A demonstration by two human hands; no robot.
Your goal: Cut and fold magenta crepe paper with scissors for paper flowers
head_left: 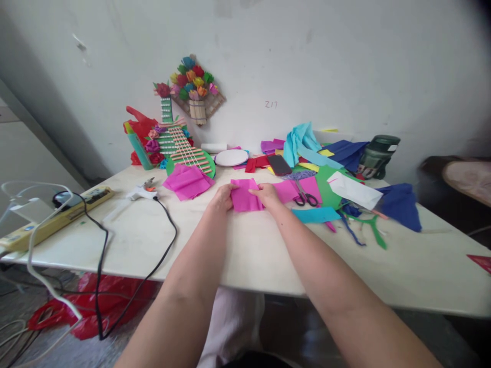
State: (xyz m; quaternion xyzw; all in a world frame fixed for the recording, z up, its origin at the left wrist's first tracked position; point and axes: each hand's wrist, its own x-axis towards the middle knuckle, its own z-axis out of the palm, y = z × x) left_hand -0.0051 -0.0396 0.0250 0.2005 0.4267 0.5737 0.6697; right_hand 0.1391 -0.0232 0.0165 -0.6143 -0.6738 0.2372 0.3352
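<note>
A small square of pink crepe paper (244, 196) lies on the white table (245, 250), held between both hands. My left hand (221, 197) pinches its left edge with closed fingers. My right hand (265, 194) grips its right edge, thumb on top. A black-handled pair of scissors (305, 196) lies just right of my right hand on more pink paper. A crumpled pink sheet (187, 182) lies to the left.
A glue gun (141, 192) with a black cord and a power strip (53, 217) sit at left. A paper guitar (180, 145), white plate (231, 157), phone (279, 164), coloured paper scraps, a dark jar (378, 155) and wall flowers (194, 84) are beyond.
</note>
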